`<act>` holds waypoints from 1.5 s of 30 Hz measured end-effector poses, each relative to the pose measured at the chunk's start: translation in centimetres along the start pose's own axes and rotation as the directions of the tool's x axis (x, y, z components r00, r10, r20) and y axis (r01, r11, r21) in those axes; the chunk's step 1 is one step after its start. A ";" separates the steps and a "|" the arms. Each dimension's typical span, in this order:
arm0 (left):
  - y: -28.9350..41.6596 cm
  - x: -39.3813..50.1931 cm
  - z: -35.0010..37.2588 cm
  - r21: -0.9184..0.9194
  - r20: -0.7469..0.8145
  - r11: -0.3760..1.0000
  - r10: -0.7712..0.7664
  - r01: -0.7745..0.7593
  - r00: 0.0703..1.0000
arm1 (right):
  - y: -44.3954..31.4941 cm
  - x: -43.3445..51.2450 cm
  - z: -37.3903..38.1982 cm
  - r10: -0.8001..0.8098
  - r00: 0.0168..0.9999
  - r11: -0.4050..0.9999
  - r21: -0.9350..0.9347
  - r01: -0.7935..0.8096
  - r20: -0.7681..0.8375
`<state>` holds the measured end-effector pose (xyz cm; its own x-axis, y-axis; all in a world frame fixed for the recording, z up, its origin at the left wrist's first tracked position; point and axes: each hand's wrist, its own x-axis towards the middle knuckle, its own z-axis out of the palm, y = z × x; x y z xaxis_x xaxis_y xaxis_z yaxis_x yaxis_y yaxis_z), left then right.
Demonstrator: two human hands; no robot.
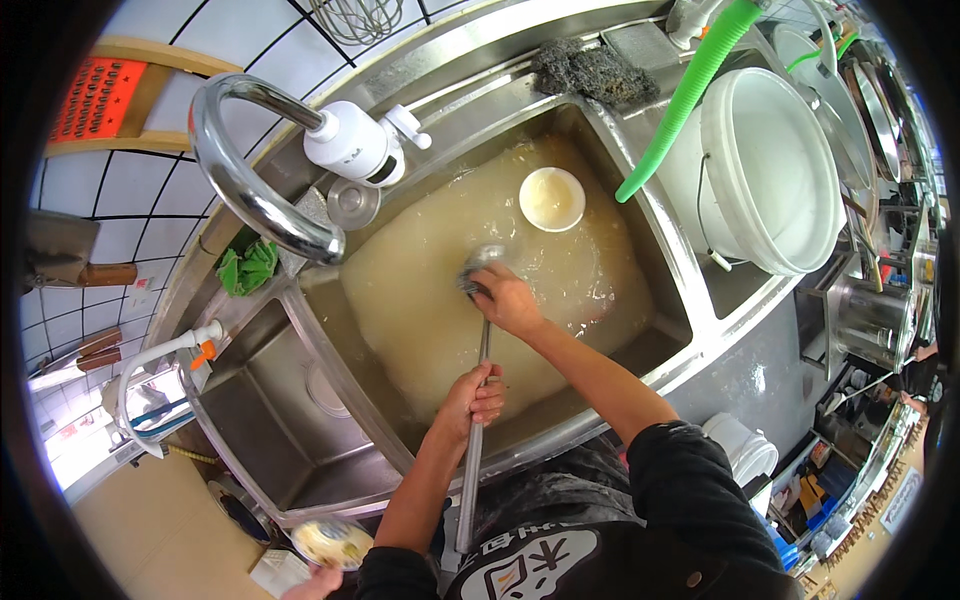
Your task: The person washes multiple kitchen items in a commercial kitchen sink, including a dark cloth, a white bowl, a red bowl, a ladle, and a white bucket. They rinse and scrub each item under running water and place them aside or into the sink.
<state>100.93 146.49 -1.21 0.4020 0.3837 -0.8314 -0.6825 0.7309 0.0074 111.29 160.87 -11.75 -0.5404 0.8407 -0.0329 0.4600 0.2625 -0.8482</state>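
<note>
My left hand is wrapped around the long metal handle of a ladle, whose end reaches back towards my apron. At the far end, the ladle's round head sits just over the cloudy water, blurred. My right hand presses a dark scouring pad, which looks like steel wool, against that head. Below both hands is a stainless steel sink basin filled with murky, yellowish water. A white bowl with pale residue inside floats beyond my right hand.
A chrome faucet arches over the left rim. Another basin adjoins on the left. Right of the water hang a green hose and a large white bucket. Dark scrubbers lie on the back ledge. Another person's hand holds a dish.
</note>
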 end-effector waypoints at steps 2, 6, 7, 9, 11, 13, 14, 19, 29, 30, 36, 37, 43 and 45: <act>-1.1 0.2 0.1 0.042 0.039 0.999 -0.034 0.032 0.999 | -0.2 0.0 0.2 0.062 0.980 0.987 -0.131 -0.088 -0.189; -2.1 0.7 0.2 0.039 0.009 0.999 -0.017 0.017 1.000 | 0.4 -0.9 0.6 0.193 0.967 0.932 -0.275 -0.234 -0.168; -2.2 0.9 0.1 0.040 0.047 0.999 0.028 -0.030 0.999 | 0.7 -1.3 0.6 0.260 0.962 0.903 -0.331 -0.273 -0.084; -2.1 1.1 0.1 0.058 0.001 0.991 0.118 -0.118 0.993 | 1.6 -2.0 0.4 0.078 0.997 0.893 -0.445 -0.069 0.002; -2.2 1.2 0.0 0.115 -0.030 0.991 0.071 -0.067 0.997 | 2.3 -2.7 0.1 -0.014 0.999 0.881 -0.472 0.027 0.032; -2.3 1.3 0.1 0.176 -0.051 0.981 0.095 -0.085 0.994 | 2.7 -3.2 -0.2 0.042 0.992 0.819 -0.565 -0.102 -0.119; -2.4 1.3 0.2 0.208 -0.061 0.973 0.117 -0.102 0.991 | 2.7 -3.3 -0.2 0.074 0.989 0.814 -0.565 -0.134 -0.127; -3.4 2.4 0.3 0.348 -0.080 0.932 0.137 -0.101 0.987 | 1.8 -2.3 -0.4 0.094 0.993 0.906 -0.419 -0.056 0.072; -4.1 1.1 -2.3 0.959 0.128 -0.256 0.773 0.122 0.621 | 6.0 -1.3 -9.3 0.686 0.700 0.715 0.361 -0.599 -0.198; -4.0 1.2 -2.2 0.943 0.166 -0.306 0.775 0.132 0.609 | 6.1 -1.7 -9.0 0.680 0.727 0.716 0.308 -0.627 -0.101; -2.2 4.5 -1.4 0.788 -0.174 0.596 0.453 -0.152 0.875 | 5.0 -3.4 -5.6 0.210 0.964 0.950 -0.201 -0.241 -0.161; -2.1 5.1 -1.2 0.766 -0.183 0.626 0.434 -0.149 0.882 | 4.9 -3.5 -5.4 0.217 0.950 0.950 -0.175 -0.258 -0.223; -2.6 5.9 0.1 0.930 -0.186 0.367 0.518 -0.021 0.835 | 6.4 -3.7 -7.0 0.623 0.756 0.779 0.065 -0.624 -0.202; -2.7 6.0 0.1 0.964 -0.160 0.264 0.534 0.017 0.830 | 7.1 -3.9 -7.0 0.393 0.890 0.897 -0.118 -0.426 -0.230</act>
<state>105.27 146.88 -6.13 -0.1288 0.6185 -0.7752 0.4154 0.7434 0.5242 121.56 162.79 -13.96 -0.1384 0.9607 -0.2405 0.7260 -0.0667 -0.6844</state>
